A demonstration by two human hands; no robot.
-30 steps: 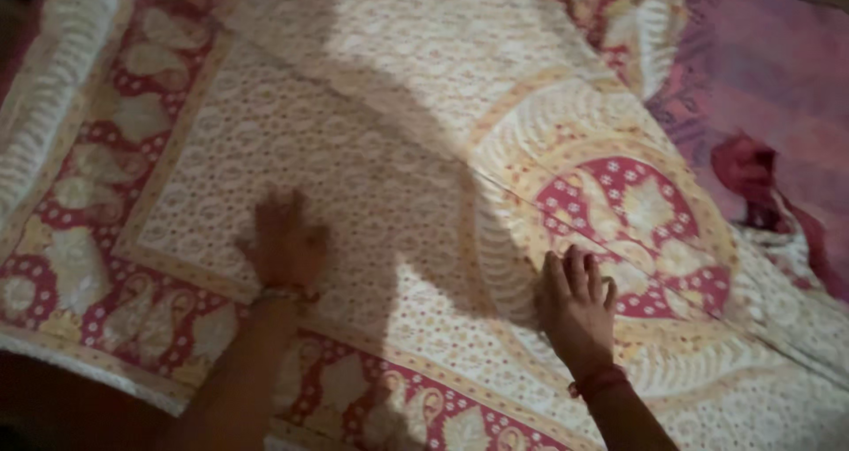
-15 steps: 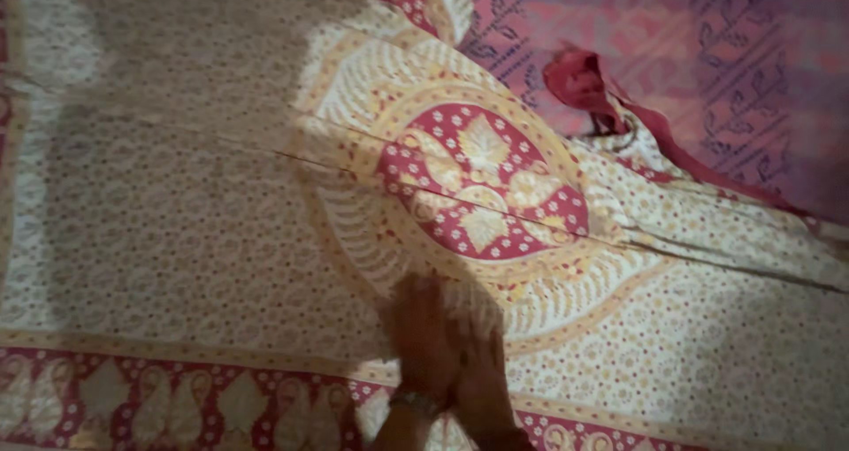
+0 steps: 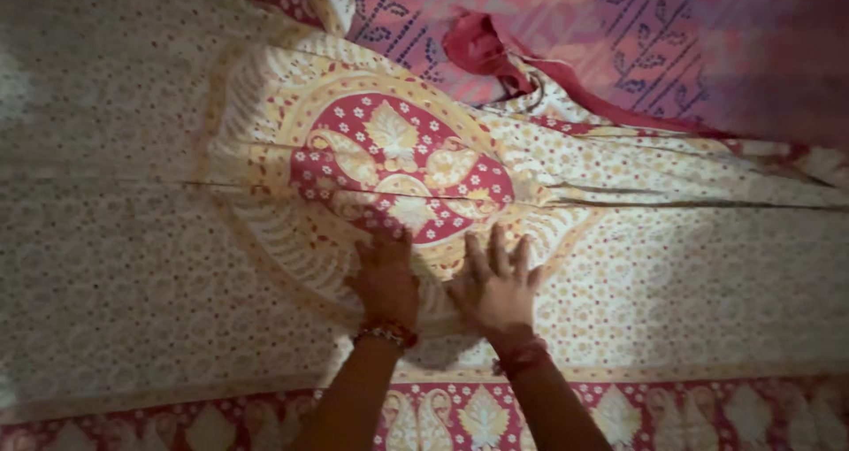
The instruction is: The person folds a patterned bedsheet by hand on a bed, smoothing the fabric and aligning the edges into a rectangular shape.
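Observation:
A cream patterned bedsheet with small dots lies spread out flat. Its centre carries a red and gold oval medallion. My left hand presses flat on the sheet at the medallion's lower edge, fingers pointing away from me. My right hand lies flat right beside it, fingers spread, touching the cloth. Both wrists wear bracelets. A long crease runs across the sheet through the medallion.
A red border with gold leaf shapes runs along the near edge. Beyond the sheet lies a pink and purple printed cloth, with a bunched dark red piece of fabric at the sheet's far edge.
My hands were wide apart a second ago; they have come together side by side and slid forward to the medallion. The view has shifted right along the sheet.

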